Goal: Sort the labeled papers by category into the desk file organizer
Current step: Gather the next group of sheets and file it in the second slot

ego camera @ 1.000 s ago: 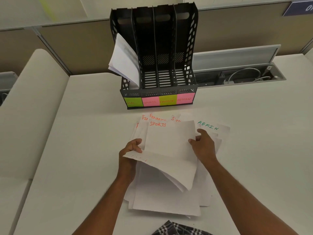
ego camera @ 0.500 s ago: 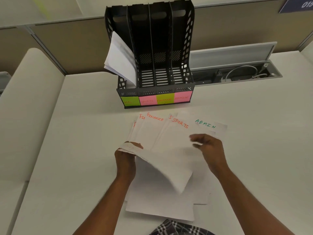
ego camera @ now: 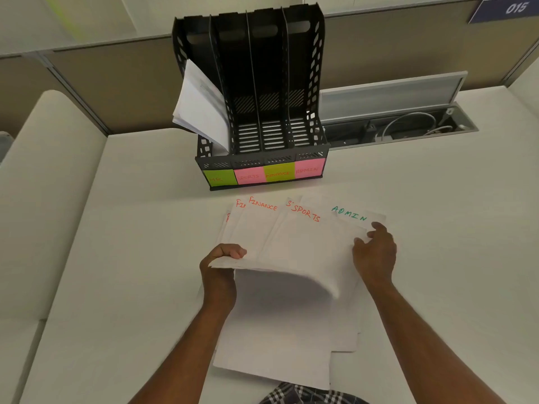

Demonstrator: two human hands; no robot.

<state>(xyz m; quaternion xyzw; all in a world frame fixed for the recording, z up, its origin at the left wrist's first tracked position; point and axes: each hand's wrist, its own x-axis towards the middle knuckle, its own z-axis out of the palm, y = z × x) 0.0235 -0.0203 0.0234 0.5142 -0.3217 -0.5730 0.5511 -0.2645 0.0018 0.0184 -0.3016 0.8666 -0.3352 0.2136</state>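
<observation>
A black file organizer (ego camera: 318, 68) stands at the back of the desk. Its four slots carry sticky notes reading HR, SPORTS, FINANCE and ADMIN. White sheets (ego camera: 201, 106) lean out of the HR slot; the other slots look empty. On the desk lies a fanned pile of papers (ego camera: 271, 339), with FINANCE, SPORTS (ego camera: 303, 228) and ADMIN (ego camera: 350, 214) headings showing. My left hand (ego camera: 221, 258) grips a small curled stack of sheets (ego camera: 291, 272) by its left edge, lifted above the pile. My right hand (ego camera: 376, 249) rests with spread fingers at the right edge of the SPORTS sheet, below the ADMIN sheet.
A cable trough (ego camera: 408, 126) with its lid raised lies right of the organizer. Partition walls (ego camera: 408, 48) run behind the desk. A seam (ego camera: 96, 185) splits the desk from a neighbouring surface on the left. A checked garment (ego camera: 306, 395) shows at the bottom edge.
The top SPORTS sheet went from the pile into my left hand's stack, baring a second SPORTS sheet. My right hand let go and moved right toward the ADMIN sheet.
</observation>
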